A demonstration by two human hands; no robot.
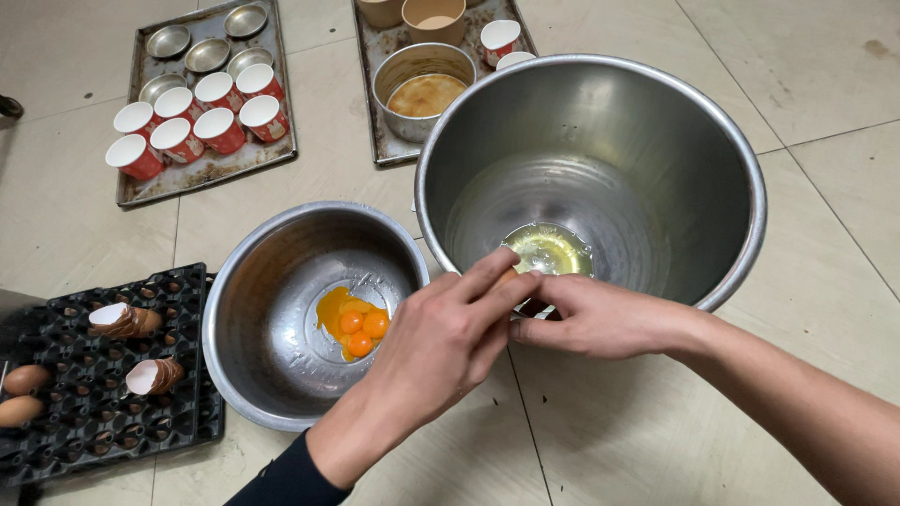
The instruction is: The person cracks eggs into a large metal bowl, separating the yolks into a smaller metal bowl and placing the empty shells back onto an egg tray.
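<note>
Over the large steel bowl (656, 178), left hand (441, 342) and right hand (600, 319) hold an egg (507, 275)

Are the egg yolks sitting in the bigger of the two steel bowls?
No, the yolks lie in the small bowl, while the big bowl holds only clear egg white.

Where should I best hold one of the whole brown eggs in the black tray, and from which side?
Probably from above, fingers on its rounded long sides. The whole egg lies on its side in a cup of the black tray, so only its upper half is exposed. Both the left hand and right hand are busy at the large bowl.
</note>
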